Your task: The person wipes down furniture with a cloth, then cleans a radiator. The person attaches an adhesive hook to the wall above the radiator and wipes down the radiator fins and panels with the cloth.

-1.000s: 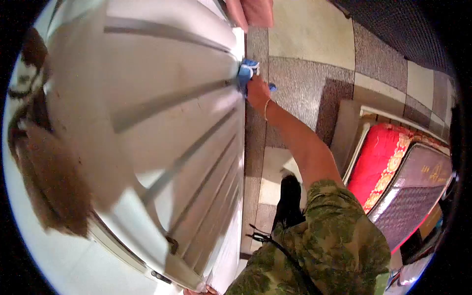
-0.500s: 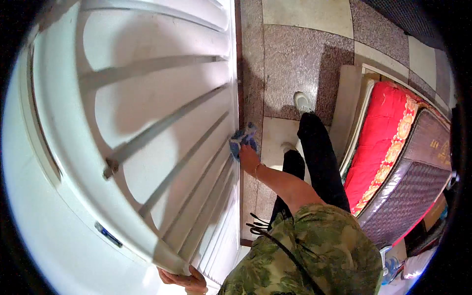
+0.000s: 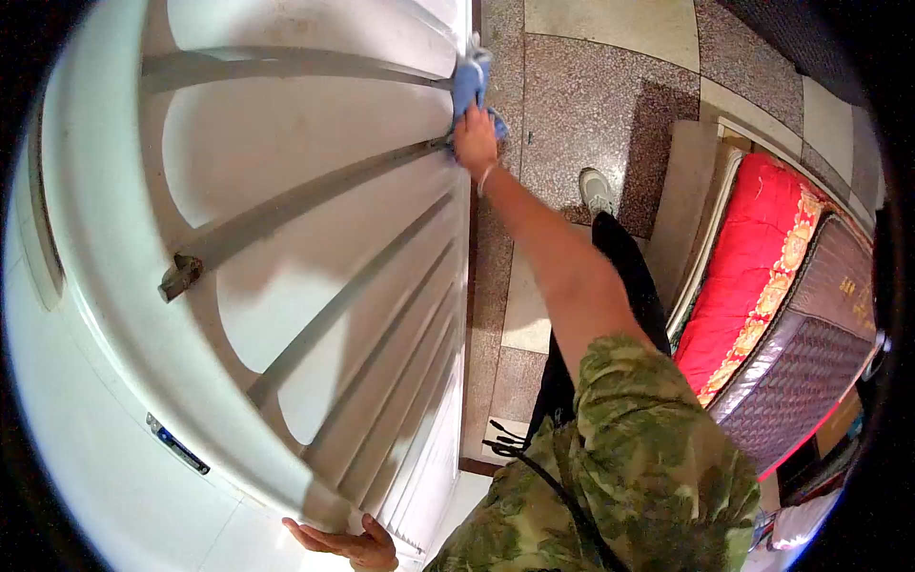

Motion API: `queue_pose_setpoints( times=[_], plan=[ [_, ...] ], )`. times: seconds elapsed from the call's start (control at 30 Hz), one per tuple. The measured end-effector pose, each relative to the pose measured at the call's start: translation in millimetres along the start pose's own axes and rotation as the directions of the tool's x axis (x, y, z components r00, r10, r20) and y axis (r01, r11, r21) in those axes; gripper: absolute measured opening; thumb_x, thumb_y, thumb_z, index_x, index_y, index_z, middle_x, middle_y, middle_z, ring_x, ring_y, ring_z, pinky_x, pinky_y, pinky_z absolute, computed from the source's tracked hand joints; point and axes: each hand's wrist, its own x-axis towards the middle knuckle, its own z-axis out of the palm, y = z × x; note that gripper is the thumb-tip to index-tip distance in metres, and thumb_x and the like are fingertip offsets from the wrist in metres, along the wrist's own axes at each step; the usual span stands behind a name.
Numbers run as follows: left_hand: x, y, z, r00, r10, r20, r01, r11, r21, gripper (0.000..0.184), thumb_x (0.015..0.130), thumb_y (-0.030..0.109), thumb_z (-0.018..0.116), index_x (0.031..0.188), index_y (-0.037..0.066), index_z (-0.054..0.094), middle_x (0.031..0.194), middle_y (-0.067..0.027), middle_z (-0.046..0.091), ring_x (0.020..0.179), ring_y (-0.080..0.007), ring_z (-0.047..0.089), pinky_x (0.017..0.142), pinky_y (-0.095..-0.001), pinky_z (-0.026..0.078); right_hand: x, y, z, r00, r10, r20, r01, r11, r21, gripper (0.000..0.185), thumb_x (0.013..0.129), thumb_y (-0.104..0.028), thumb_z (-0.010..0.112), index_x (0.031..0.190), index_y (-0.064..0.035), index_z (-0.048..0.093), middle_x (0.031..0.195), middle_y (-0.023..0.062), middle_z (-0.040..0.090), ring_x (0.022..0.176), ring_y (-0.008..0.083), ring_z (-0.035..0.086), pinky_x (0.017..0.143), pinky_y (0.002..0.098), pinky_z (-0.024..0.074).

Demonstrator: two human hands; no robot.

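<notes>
A white slatted door (image 3: 276, 124) fills the left of the view, with a dark handle (image 3: 181, 276) on its face. My right hand (image 3: 476, 141) is closed on a blue cloth (image 3: 467, 88), which is pressed against the door's far edge, beside the floor. Part of the cloth hangs out past my fingers. At the bottom, my left hand (image 3: 348, 545) grips the near edge of the door, thumb on one side and fingers on the other.
A metal latch plate (image 3: 178, 444) is set in the door's side. On the right, a red quilt (image 3: 739, 272) and a brown padded mat (image 3: 796, 353) lean together near a board (image 3: 686, 200). Speckled and cream tiles (image 3: 572, 114) cover the floor. One shoe (image 3: 597, 189) shows there.
My right hand and the cloth moved down the door edge toward me, then back up away from me. My left hand stays at the near edge. One foot no longer shows.
</notes>
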Motion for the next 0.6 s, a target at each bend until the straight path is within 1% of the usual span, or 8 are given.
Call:
queue_pose_setpoints(
  times=[0.07, 0.13, 0.2, 0.23, 0.3, 0.33, 0.43, 0.6],
  plan=[
    [-7.6, -6.5, 1.7, 0.999, -0.046, -0.021, 0.046, 0.999, -0.002, 0.080, 0.095, 0.055, 0.040, 0.149, 0.002, 0.014, 0.150, -0.0302, 0.015, 0.137, -0.0490, 0.020, 0.110, -0.0598, 0.020, -53.9, 22.9, 17.3, 0.926, -0.349, -0.144, 0.316, 0.925, -0.211, 0.036, 0.082, -0.010, 0.051, 0.114, 0.0061, 0.050, 0.109, 0.0273, 0.054, 0.101, 0.0453, 0.052, 0.087, 0.0530, 0.0404],
    [-3.9, -5.2, -2.1, 1.000, -0.009, 0.018, 0.009, 0.999, -0.031, 0.076, 0.096, 0.049, 0.040, 0.149, 0.000, 0.014, 0.149, -0.0318, 0.014, 0.137, -0.0497, 0.019, 0.108, -0.0617, 0.021, -113.5, 23.4, 2.0, 0.997, -0.063, 0.053, 0.066, 0.996, -0.057, 0.043, 0.080, -0.012, 0.055, 0.118, 0.0054, 0.048, 0.112, 0.0278, 0.053, 0.107, 0.0457, 0.049, 0.091, 0.0518, 0.0401],
    [0.4, -4.5, -9.5, 0.999, 0.034, 0.042, -0.032, 0.998, -0.050, 0.073, 0.097, 0.044, 0.040, 0.148, -0.001, 0.014, 0.148, -0.0334, 0.013, 0.137, -0.0504, 0.017, 0.106, -0.0637, 0.021, -177.6, 33.6, -4.3, 0.918, 0.303, 0.255, -0.348, 0.925, 0.153, 0.042, 0.079, -0.013, 0.058, 0.116, 0.0062, 0.052, 0.112, 0.0280, 0.053, 0.109, 0.0477, 0.047, 0.097, 0.0520, 0.0378],
    [3.1, -2.9, -11.2, 0.997, 0.062, 0.051, -0.061, 0.998, -0.033, 0.078, 0.093, 0.035, 0.052, 0.149, 0.000, 0.010, 0.146, -0.0330, 0.015, 0.132, -0.0501, 0.023, 0.104, -0.0624, 0.027, -253.6, 129.3, 63.0, 0.980, -0.201, -0.004, 0.191, 0.940, -0.281, 0.027, 0.085, -0.013, 0.051, 0.104, 0.0055, 0.054, 0.103, 0.0291, 0.055, 0.099, 0.0457, 0.052, 0.082, 0.0509, 0.0425],
    [5.1, 0.4, -6.7, 0.994, 0.094, 0.049, -0.094, 0.995, -0.016, 0.088, 0.088, 0.027, 0.064, 0.149, 0.002, 0.007, 0.144, -0.0327, 0.018, 0.127, -0.0498, 0.029, 0.102, -0.0611, 0.032, -333.0, 142.5, 54.2, 0.964, 0.163, 0.211, -0.168, 0.986, 0.008, 0.024, 0.084, -0.017, 0.055, 0.099, 0.0019, 0.058, 0.094, 0.0276, 0.058, 0.087, 0.0452, 0.057, 0.074, 0.0507, 0.0451],
    [3.5, 0.1, -7.9, 0.996, 0.065, 0.060, -0.059, 0.994, -0.089, 0.087, 0.089, 0.027, 0.063, 0.150, 0.004, 0.005, 0.145, -0.0319, 0.015, 0.129, -0.0490, 0.026, 0.105, -0.0615, 0.031, -363.2, 125.5, 31.1, 0.964, 0.169, 0.206, -0.175, 0.985, 0.010, 0.024, 0.084, -0.017, 0.055, 0.099, 0.0019, 0.058, 0.094, 0.0276, 0.058, 0.087, 0.0452, 0.057, 0.074, 0.0507, 0.0451],
    [0.2, -2.0, -8.0, 0.997, 0.041, 0.070, -0.031, 0.989, -0.144, 0.085, 0.090, 0.025, 0.061, 0.150, 0.007, 0.004, 0.148, -0.0300, 0.010, 0.132, -0.0470, 0.023, 0.108, -0.0617, 0.028, -392.3, 64.7, -36.0, 0.673, 0.246, 0.698, -0.266, 0.960, -0.082, 0.026, 0.083, -0.013, 0.053, 0.104, 0.0009, 0.060, 0.095, 0.0235, 0.060, 0.088, 0.0418, 0.057, 0.076, 0.0471, 0.0469],
    [10.9, 4.4, -7.1, 0.996, 0.049, 0.074, -0.039, 0.991, -0.126, 0.084, 0.091, 0.025, 0.060, 0.150, 0.006, 0.003, 0.148, -0.0295, 0.013, 0.132, -0.0461, 0.025, 0.109, -0.0604, 0.029, -272.8, 40.0, -20.8, 0.587, 0.467, 0.661, -0.426, 0.873, -0.238, 0.025, 0.082, -0.007, 0.050, 0.102, -0.0015, 0.063, 0.097, 0.0174, 0.063, 0.085, 0.0353, 0.060, 0.074, 0.0439, 0.0480]
  ],
)
